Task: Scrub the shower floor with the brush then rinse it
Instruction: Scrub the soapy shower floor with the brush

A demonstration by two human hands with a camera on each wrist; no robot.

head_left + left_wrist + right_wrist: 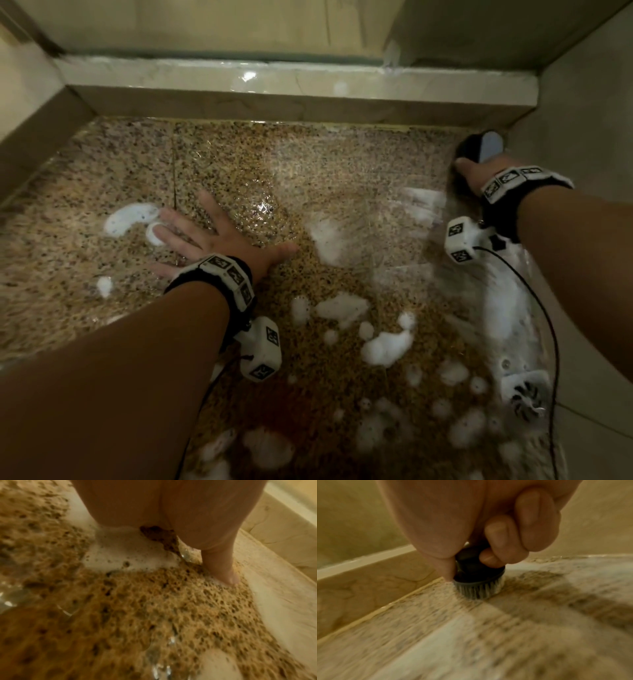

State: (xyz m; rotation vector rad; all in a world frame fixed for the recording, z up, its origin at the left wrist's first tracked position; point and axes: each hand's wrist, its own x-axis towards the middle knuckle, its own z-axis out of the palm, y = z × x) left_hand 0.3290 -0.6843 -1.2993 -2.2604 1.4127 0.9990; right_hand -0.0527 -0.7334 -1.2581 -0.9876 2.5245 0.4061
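The speckled brown shower floor (239, 171) is wet and dotted with white foam (387, 346). My right hand (476, 171) grips a small black scrub brush (479, 147) at the far right corner, by the wall. In the right wrist view the brush (477, 577) stands bristles down on the floor (488, 635), my fingers (498, 534) curled round its knob. My left hand (205, 236) lies flat on the floor with fingers spread, touching a curl of foam (126, 216). The left wrist view shows the palm (163, 507) pressed down on wet floor (154, 608) beside foam (123, 550).
A raised marble curb (294, 92) bounds the floor at the far side, seen also as the curb (368, 581) left of the brush. A tiled wall (582, 137) stands on the right and a low ledge (37, 137) on the left. Thin black cables (544, 308) hang from the wrist cameras.
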